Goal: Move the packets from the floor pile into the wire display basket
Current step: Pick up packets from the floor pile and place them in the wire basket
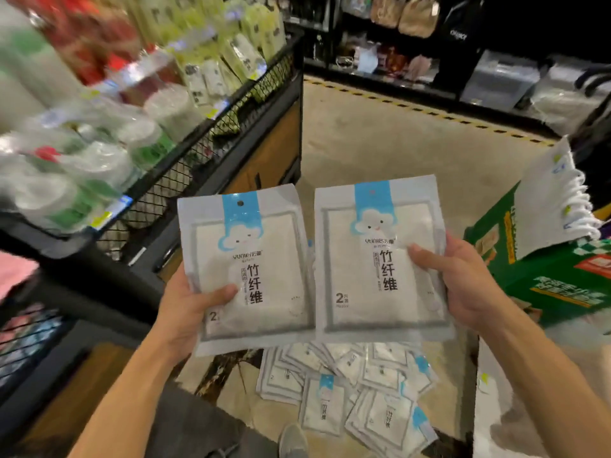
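I hold two white packets with blue cloud labels upright, side by side, in front of me. My left hand grips the left packet at its lower left edge, thumb on the front. My right hand grips the right packet at its right edge, thumb across the front. Below them, a pile of several matching packets lies scattered on the floor. The black wire display basket stands to my left, packed with wrapped goods.
A green cardboard box with a white bag on it sits at the right. Dark shelves with bags line the far wall behind a yellow dashed floor line. Bare concrete floor lies ahead. My shoe shows at the bottom.
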